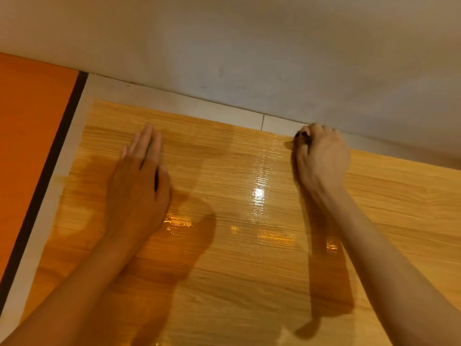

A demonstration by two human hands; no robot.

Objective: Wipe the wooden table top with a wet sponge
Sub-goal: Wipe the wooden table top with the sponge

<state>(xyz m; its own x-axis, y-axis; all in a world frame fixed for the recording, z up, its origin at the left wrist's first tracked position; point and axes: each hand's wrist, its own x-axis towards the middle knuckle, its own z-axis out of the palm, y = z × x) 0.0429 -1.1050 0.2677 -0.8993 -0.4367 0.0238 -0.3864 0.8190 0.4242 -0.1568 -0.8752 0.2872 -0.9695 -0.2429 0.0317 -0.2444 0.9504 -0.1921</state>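
The wooden table top (237, 270) fills the lower view, its grain running left to right, with a wet shine down the middle. My left hand (139, 186) lies flat on the wood at the left, fingers straight and together. At the table's far edge by the wall, my right hand (321, 158) curls round a dark sponge (303, 137). Only a small dark bit of the sponge shows between the fingers; the rest is hidden by the hand.
A grey-white wall (274, 58) runs right behind the table's far edge. A pale border strip (174, 101) frames the wood at the far and left sides. Beyond the left edge lies an orange surface (30, 133) with a dark line beside it.
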